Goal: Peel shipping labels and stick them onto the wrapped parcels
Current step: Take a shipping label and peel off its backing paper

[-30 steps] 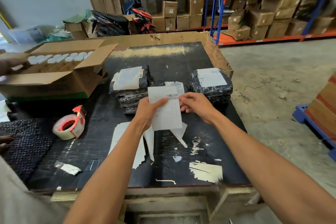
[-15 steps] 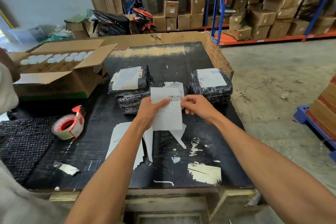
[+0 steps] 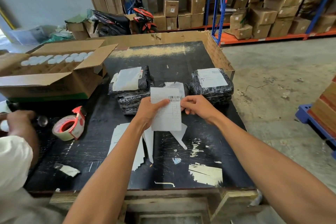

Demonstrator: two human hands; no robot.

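Above the black table (image 3: 200,143) I hold a white shipping label (image 3: 167,120) with a barcode near its top. My left hand (image 3: 151,110) grips its left side, thumb across the face. My right hand (image 3: 195,106) pinches its right edge. Behind the label stand two stacked black-wrapped parcels (image 3: 131,87) with a label on top, and to the right another labelled wrapped parcel (image 3: 211,85). A further parcel (image 3: 174,85) between them is mostly hidden by the label. Loose white backing sheets (image 3: 127,143) lie on the table under my left forearm.
A red tape dispenser (image 3: 70,126) sits at the left. An open cardboard box (image 3: 54,78) of white-capped items stands at the back left. Another person's hand (image 3: 20,122) and white sleeve are at the left edge. Warehouse shelves with cartons fill the back; a blue pallet (image 3: 314,122) is right.
The label and both my hands have shifted slightly toward the parcels. The other person's hand has come into view at the left edge, lower than before.
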